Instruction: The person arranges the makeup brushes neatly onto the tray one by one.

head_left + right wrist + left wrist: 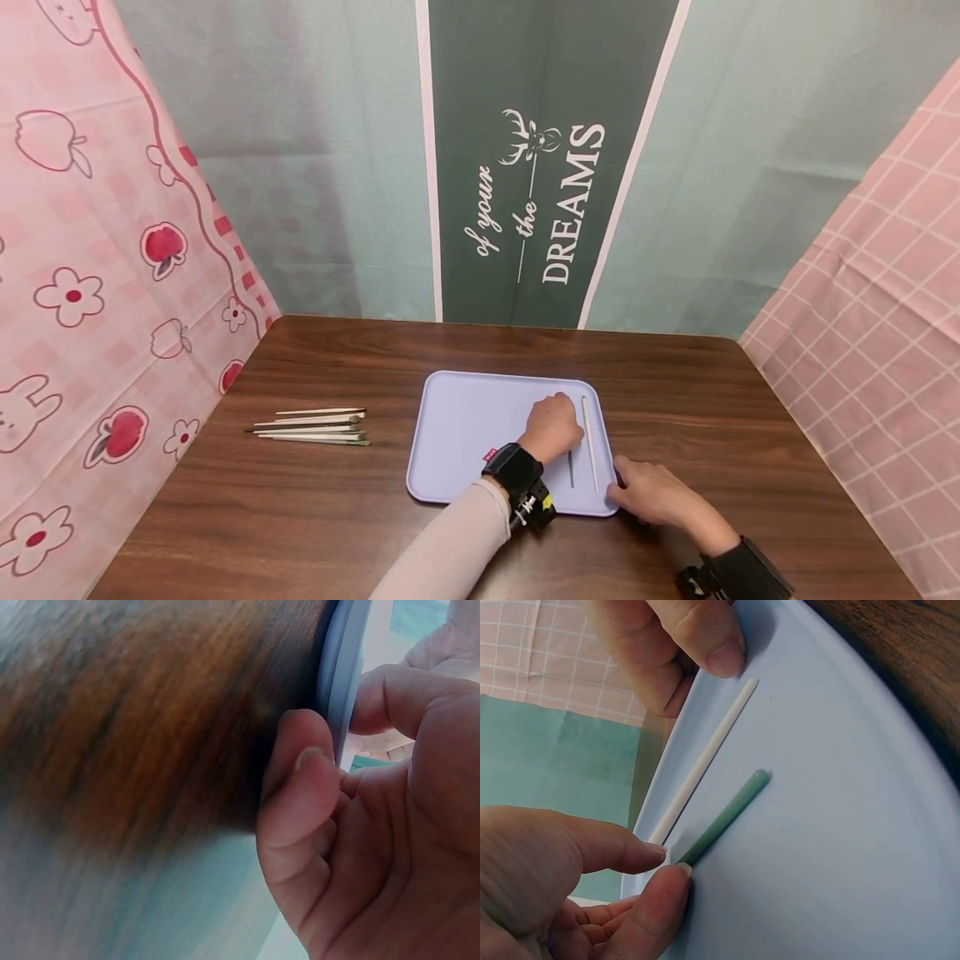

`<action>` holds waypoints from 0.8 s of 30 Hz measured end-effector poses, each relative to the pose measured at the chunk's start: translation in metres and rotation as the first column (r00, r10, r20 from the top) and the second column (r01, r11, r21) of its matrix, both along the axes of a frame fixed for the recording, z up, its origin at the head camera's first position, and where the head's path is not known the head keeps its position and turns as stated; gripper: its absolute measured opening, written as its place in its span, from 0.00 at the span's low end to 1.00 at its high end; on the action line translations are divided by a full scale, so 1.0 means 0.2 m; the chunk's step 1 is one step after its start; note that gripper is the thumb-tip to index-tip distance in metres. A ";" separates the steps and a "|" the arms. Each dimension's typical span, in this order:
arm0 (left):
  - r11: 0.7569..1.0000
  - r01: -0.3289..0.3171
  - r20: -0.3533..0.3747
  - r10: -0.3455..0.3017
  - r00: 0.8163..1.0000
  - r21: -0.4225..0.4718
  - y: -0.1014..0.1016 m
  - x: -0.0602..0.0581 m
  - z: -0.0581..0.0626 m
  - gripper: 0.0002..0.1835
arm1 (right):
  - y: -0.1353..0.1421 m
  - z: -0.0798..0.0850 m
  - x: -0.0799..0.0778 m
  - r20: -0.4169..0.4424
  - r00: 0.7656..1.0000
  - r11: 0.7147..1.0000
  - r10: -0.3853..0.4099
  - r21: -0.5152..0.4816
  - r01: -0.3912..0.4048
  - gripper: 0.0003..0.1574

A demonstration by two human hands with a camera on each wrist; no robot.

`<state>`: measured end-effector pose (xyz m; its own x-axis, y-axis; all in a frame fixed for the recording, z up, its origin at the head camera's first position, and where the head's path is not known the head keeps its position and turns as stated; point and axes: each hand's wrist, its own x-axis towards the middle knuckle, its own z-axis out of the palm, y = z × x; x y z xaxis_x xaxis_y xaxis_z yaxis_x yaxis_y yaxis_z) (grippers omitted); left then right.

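A pale lilac tray (pixel 465 417) lies on the table. Over its right half, my left hand (pixel 552 427) has thumb and forefinger at a slim green paintbrush (pixel 727 816), pinching it; the hand hides its far part. To the right of that lies a white paintbrush (pixel 589 442) on the tray, roughly in line with it. At the tray's near right corner my right hand (pixel 651 492) grips the rim, thumb on the upper side and curled fingers (pixel 300 787) at the outside and underneath.
Several more paintbrushes (pixel 315 427) lie in a loose bunch on the brown wooden table (pixel 300 517), left of the tray. Behind the table hangs a green curtain (pixel 345 208); pink cloths (pixel 885 375) hang at both sides.
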<state>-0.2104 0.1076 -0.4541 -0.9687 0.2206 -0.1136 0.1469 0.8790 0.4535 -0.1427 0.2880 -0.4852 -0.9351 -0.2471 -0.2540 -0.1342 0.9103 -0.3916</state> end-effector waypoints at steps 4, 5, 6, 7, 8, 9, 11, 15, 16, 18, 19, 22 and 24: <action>1.000 -0.004 -0.018 0.004 1.000 -0.012 -0.01 0.00 0.00 0.14 | -0.06 0.10 0.04 0.006 1.000 1.000 -0.023 0.002 0.023 0.12; 1.000 -0.002 -0.026 0.002 1.000 -0.017 -0.01 0.00 0.01 0.14 | -0.07 0.13 0.05 0.010 1.000 1.000 -0.022 -0.002 0.022 0.12; 1.000 0.000 -0.036 -0.001 0.999 -0.024 -0.01 0.00 0.01 0.14 | -0.08 0.15 0.06 0.011 1.000 1.000 -0.023 -0.008 0.023 0.12; 1.000 0.001 -0.039 -0.002 0.999 -0.027 -0.02 0.00 0.02 0.15 | -0.09 0.16 0.06 0.014 1.000 1.000 -0.028 -0.002 0.028 0.11; 1.000 0.003 -0.046 -0.004 0.999 -0.031 -0.02 0.00 0.02 0.15 | -0.09 0.16 0.06 0.016 0.999 0.999 -0.032 0.004 0.032 0.11; 1.000 0.004 -0.047 -0.006 0.999 -0.030 -0.02 0.01 0.03 0.16 | -0.10 0.16 0.06 0.018 0.999 0.999 -0.034 0.009 0.034 0.11; 0.999 0.007 -0.050 -0.009 0.999 -0.032 -0.03 0.01 0.04 0.17 | -0.10 0.16 0.06 0.023 0.999 0.999 -0.038 0.016 0.038 0.11; 0.999 0.013 -0.063 -0.016 0.998 -0.041 -0.05 0.02 0.06 0.19 | -0.10 0.16 0.06 0.036 0.999 0.999 -0.039 0.012 0.039 0.11; 0.998 0.016 -0.074 -0.020 0.997 -0.056 -0.06 0.03 0.06 0.19 | -0.10 0.17 0.06 0.040 0.998 0.999 -0.040 0.009 0.040 0.11; 0.997 0.017 -0.097 -0.025 0.995 -0.080 -0.08 0.03 0.07 0.19 | -0.10 0.17 0.06 0.048 0.998 0.999 -0.041 0.006 0.041 0.11; 0.996 0.018 -0.106 -0.028 0.994 -0.091 -0.09 0.03 0.07 0.19 | -0.10 0.17 0.06 0.050 0.998 0.999 -0.042 0.007 0.042 0.11; 0.991 0.025 -0.126 -0.042 0.991 -0.131 -0.13 0.03 0.07 0.20 | -0.09 0.16 0.06 0.049 0.998 0.999 -0.044 0.020 0.043 0.11; 0.988 0.034 -0.129 -0.054 0.990 -0.150 -0.16 0.03 0.08 0.21 | -0.09 0.16 0.06 0.045 0.998 0.999 -0.044 0.029 0.043 0.11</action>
